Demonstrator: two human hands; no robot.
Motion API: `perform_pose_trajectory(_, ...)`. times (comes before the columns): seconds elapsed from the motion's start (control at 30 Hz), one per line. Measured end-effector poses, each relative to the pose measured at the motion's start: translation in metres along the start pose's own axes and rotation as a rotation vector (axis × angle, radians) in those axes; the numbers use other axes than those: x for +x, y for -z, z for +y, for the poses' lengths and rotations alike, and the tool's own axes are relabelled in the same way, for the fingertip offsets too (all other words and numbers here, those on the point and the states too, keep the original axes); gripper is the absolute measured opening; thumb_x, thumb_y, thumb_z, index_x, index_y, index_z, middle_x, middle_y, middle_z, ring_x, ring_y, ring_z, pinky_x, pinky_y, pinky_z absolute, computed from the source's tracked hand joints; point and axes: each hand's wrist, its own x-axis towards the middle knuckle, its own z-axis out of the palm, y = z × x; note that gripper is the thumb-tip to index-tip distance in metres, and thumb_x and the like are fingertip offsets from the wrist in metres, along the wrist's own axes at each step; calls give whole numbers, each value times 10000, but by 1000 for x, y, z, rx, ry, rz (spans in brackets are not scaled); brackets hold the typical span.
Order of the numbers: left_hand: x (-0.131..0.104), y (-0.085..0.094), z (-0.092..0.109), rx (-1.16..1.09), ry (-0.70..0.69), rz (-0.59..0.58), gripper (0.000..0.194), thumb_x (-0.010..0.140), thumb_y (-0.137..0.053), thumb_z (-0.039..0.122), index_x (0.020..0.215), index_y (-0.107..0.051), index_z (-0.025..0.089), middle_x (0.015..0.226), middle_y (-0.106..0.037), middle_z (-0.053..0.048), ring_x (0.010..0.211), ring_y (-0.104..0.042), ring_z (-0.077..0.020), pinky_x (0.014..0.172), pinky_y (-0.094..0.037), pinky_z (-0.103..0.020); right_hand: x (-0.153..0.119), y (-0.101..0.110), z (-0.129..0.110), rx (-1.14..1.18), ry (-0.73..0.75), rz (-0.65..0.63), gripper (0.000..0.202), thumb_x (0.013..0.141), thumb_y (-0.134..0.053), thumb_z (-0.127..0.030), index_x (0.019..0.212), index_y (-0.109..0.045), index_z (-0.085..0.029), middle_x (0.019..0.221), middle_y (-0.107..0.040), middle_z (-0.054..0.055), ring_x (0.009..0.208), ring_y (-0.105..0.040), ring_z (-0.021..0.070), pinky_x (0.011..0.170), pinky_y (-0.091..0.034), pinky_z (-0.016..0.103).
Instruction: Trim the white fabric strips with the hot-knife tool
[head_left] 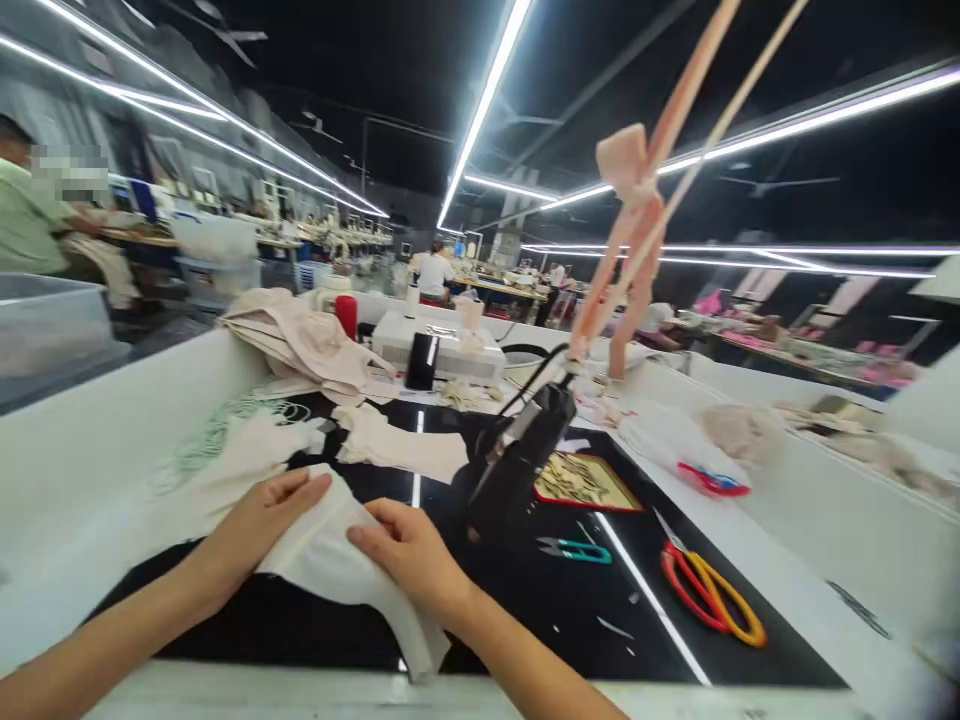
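Observation:
Between my hands hangs a piece of white fabric (337,555), its lower end drooping over the black tabletop (555,620). My left hand (262,520) pinches its upper left edge, fingers closed. On the right side, my right hand (409,555) grips the same cloth between thumb and fingers. Just beyond them lies another cream fabric piece (401,445). A black machine arm (521,450) rises to the right of my hands. White cut pieces (240,465) with pale green thread lie to the left.
Teal snips (576,551), red-and-orange scissors (712,590) and a tray of small parts (589,482) lie on the right. A beige fabric pile (300,345) and black box (421,362) stand behind. Pink straps (634,220) hang above. A person in green (30,215) sits far left.

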Motion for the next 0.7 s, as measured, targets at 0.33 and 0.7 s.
perform_pose_trajectory(0.33, 67, -3, 18, 167, -173, 58, 662, 710, -675, 828, 769, -614, 172, 701, -580, 0, 625, -503, -148, 538, -338, -229, 38, 68, 18, -353, 100, 313, 410, 827, -532, -490, 982, -757, -184, 666, -606, 5, 657, -518, 188, 651, -364, 312)
perform_pose_trajectory(0.7, 170, -38, 4, 557, -123, 90, 331, 1008, -656, 451, 916, -647, 133, 842, -634, -4, 738, -616, -142, 707, -543, -292, 84, 140, 40, -572, 152, 646, 462, 861, -417, -485, 1060, -699, -177, 825, -713, 71, 798, -669, 265, 759, -508, 391)
